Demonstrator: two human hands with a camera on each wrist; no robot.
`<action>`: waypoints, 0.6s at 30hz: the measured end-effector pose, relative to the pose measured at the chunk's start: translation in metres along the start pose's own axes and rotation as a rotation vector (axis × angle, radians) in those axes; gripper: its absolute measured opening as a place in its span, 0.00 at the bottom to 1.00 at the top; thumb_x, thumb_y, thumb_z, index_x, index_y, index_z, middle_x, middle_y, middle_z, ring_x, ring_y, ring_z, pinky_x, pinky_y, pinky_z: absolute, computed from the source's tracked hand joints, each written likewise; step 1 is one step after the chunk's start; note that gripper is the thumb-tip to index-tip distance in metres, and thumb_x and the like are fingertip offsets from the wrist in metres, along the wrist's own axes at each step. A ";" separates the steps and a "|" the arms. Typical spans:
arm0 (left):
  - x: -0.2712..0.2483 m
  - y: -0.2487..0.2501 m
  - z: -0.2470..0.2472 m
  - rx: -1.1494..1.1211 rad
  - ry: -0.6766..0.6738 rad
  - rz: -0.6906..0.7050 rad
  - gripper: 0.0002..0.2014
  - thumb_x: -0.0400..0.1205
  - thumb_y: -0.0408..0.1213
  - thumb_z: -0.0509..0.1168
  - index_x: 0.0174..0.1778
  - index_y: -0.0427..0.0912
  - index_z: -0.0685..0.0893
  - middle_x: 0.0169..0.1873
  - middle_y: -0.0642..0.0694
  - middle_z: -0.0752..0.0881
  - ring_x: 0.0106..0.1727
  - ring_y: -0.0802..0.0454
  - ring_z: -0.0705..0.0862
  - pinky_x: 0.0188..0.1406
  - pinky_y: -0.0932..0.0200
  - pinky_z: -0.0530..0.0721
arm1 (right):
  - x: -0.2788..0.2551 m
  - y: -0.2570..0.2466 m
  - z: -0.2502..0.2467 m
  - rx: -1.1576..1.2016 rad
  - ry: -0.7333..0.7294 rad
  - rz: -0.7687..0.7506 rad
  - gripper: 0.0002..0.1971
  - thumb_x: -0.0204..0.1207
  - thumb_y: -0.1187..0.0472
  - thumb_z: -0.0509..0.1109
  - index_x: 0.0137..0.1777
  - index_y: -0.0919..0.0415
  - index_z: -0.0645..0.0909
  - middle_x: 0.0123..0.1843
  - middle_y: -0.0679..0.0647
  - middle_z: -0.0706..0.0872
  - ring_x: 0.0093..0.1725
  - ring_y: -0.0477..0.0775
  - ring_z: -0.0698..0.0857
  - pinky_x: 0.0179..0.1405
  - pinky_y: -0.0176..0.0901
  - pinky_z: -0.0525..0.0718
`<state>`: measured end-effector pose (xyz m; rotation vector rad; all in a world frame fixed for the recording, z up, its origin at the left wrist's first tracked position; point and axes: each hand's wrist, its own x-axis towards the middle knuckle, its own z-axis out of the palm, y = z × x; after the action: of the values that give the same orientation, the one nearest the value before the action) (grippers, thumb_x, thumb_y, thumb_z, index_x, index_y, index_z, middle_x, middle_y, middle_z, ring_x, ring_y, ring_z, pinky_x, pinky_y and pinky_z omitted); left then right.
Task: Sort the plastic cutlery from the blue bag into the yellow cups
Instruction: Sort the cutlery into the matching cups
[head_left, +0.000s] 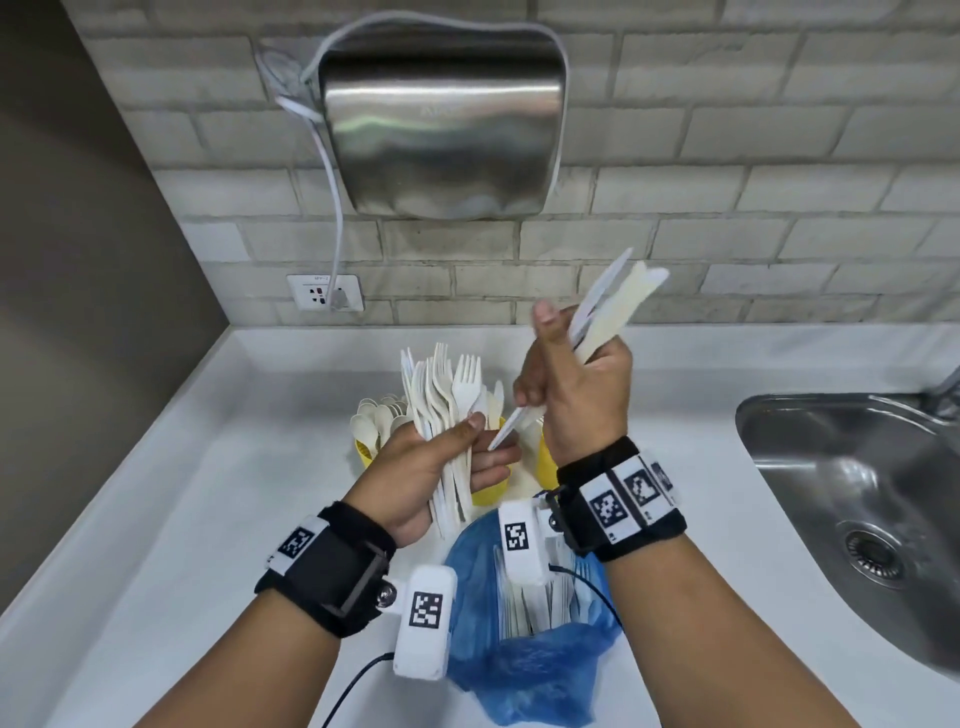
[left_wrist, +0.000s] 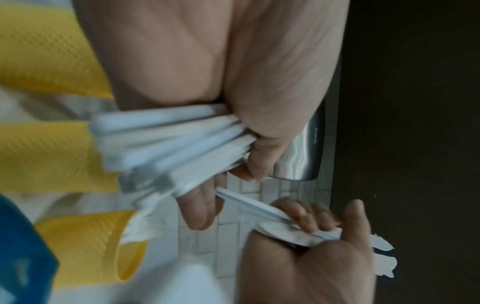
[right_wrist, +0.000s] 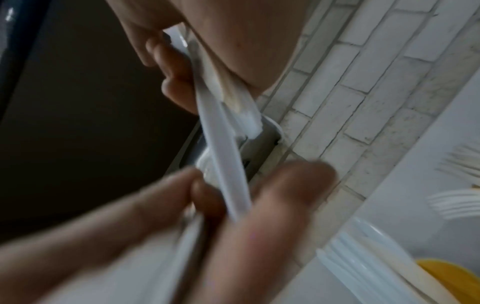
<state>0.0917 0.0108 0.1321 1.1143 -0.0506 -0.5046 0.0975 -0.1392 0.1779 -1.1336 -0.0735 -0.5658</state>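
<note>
My left hand (head_left: 441, 467) grips a fanned bunch of white plastic forks (head_left: 441, 395), tines up; their handles show in the left wrist view (left_wrist: 168, 144). Raised to its right, my right hand (head_left: 571, 395) is curled round a few white knives (head_left: 608, 306) that slant up to the right, and one lower tip reaches the left fingers. The knives (right_wrist: 223, 156) cross the right wrist view. Behind my hands stand yellow cups: one with spoons (head_left: 363, 452), one partly hidden (head_left: 491, 493), one behind my right wrist (head_left: 545, 457). The blue bag (head_left: 519, 665) lies open below with cutlery inside.
A steel hand dryer (head_left: 441, 119) hangs on the brick wall, its cable running to a socket (head_left: 324, 292). A steel sink (head_left: 857, 509) is sunk into the white counter (head_left: 208, 493) at the right. A dark wall bounds the left side.
</note>
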 end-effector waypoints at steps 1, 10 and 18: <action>0.001 0.000 0.002 -0.050 0.000 -0.019 0.16 0.88 0.33 0.65 0.68 0.25 0.81 0.59 0.26 0.89 0.62 0.28 0.90 0.59 0.43 0.91 | -0.005 0.006 0.001 -0.063 -0.026 0.000 0.18 0.79 0.57 0.77 0.34 0.63 0.76 0.19 0.57 0.72 0.17 0.53 0.70 0.21 0.44 0.74; -0.004 -0.001 -0.006 0.375 0.008 0.085 0.11 0.88 0.34 0.66 0.61 0.31 0.86 0.54 0.33 0.93 0.53 0.35 0.93 0.57 0.42 0.92 | 0.002 0.009 -0.011 0.114 0.011 0.256 0.22 0.87 0.57 0.68 0.30 0.52 0.67 0.22 0.48 0.60 0.18 0.47 0.58 0.21 0.35 0.58; -0.011 0.019 -0.009 0.937 -0.051 0.202 0.07 0.88 0.39 0.69 0.46 0.43 0.89 0.42 0.49 0.94 0.30 0.53 0.85 0.31 0.63 0.83 | 0.028 -0.037 -0.019 -0.517 -0.455 0.084 0.05 0.83 0.63 0.73 0.49 0.64 0.89 0.21 0.43 0.70 0.19 0.40 0.69 0.22 0.32 0.70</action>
<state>0.0918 0.0291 0.1468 1.9837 -0.4776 -0.3187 0.1008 -0.1777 0.2097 -1.7486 -0.2829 -0.2430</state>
